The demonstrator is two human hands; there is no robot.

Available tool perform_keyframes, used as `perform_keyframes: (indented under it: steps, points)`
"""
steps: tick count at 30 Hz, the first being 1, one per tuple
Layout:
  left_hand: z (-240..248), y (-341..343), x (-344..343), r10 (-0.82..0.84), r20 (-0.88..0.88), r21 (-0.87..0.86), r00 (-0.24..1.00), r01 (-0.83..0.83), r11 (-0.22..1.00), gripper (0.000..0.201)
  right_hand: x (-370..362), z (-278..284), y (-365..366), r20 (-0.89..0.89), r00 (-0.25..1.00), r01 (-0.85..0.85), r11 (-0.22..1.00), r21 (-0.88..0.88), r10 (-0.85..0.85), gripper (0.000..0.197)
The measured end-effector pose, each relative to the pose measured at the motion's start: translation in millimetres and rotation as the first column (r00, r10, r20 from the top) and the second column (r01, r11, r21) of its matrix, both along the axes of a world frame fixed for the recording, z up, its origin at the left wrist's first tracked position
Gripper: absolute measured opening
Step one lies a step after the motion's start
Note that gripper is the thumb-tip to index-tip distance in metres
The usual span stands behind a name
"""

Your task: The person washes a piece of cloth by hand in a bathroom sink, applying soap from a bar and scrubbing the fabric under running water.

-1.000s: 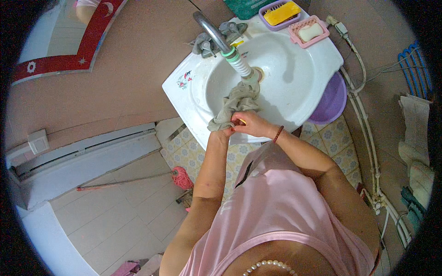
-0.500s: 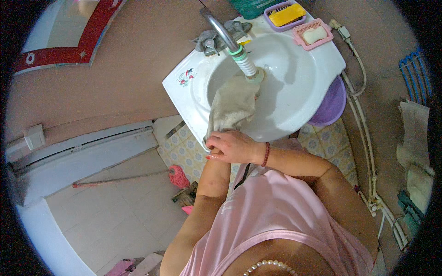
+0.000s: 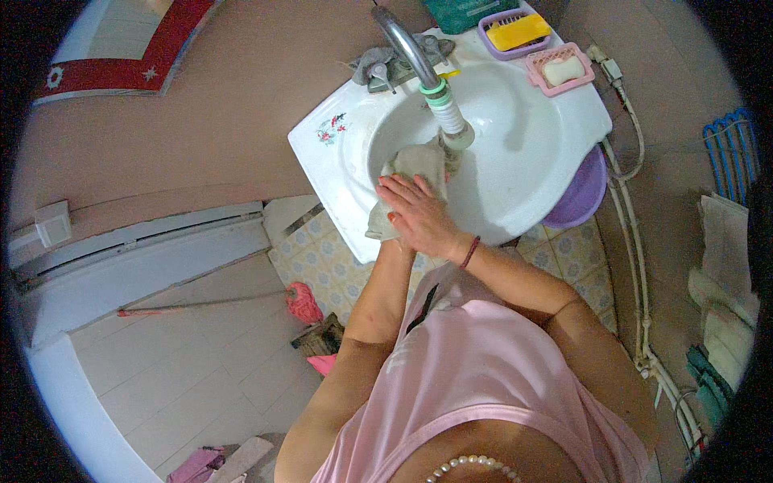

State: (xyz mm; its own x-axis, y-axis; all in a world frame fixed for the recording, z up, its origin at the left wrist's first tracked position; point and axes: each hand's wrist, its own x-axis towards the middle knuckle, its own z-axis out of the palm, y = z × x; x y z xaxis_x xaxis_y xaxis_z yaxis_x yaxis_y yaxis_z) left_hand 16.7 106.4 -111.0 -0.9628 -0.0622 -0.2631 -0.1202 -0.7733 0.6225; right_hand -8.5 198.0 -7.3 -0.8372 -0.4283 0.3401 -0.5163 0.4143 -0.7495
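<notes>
A damp-looking grey-beige cloth point(image 3: 415, 161), shaped like a mitt, covers my left hand over the near left side of the white washbasin point(image 3: 515, 169). My left forearm point(image 3: 378, 294) runs into its lower end, so the fingers inside are hidden. Across the top of the cloth lies my right hand point(image 3: 423, 216), palm down with its fingers stretched out flat. A chrome tap point(image 3: 407, 52) with a white ribbed spout extension point(image 3: 451, 121) reaches down to the cloth's far end. Whether water is running is not clear.
Grey rags point(image 3: 386, 66) lie around the tap's base. A yellow brush point(image 3: 518, 32) rests in a purple dish, beside a pink soap dish point(image 3: 538, 79) with white soap. Below the basin's right side is a purple tub point(image 3: 580, 193). A pink mop point(image 3: 302, 302) lies on the floor left.
My right hand has gone from gripping the cloth's edge at my left wrist to lying flat on top of it. The cloth looks more bunched. The view has shifted slightly.
</notes>
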Motion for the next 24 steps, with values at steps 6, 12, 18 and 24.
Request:
perform_keyframes:
  steps: [6,12,18,24]
  points:
    - [73.1,48.7,-10.1,-0.173,0.291,0.37,0.941,0.056,0.927,0.04,-81.4,-55.5,37.2,0.796,0.604,-0.174,0.971,0.165,-0.027,0.029]
    - [17.2,13.7,-3.3,-0.251,0.228,0.538,0.941,0.093,0.838,0.039,3.4,-6.1,1.9,-0.227,0.971,-0.089,0.994,-0.066,0.071,0.014]
    - [11.8,37.1,2.1,-0.32,0.313,0.584,0.894,0.085,0.807,0.037,-61.2,-47.0,25.0,0.307,0.947,-0.201,0.914,0.351,0.091,0.019]
    - [17.3,34.8,-1.6,-0.338,0.219,0.77,0.915,0.051,0.636,0.036,-4.2,-22.4,10.8,-0.039,0.992,-0.113,0.989,0.093,0.117,0.026]
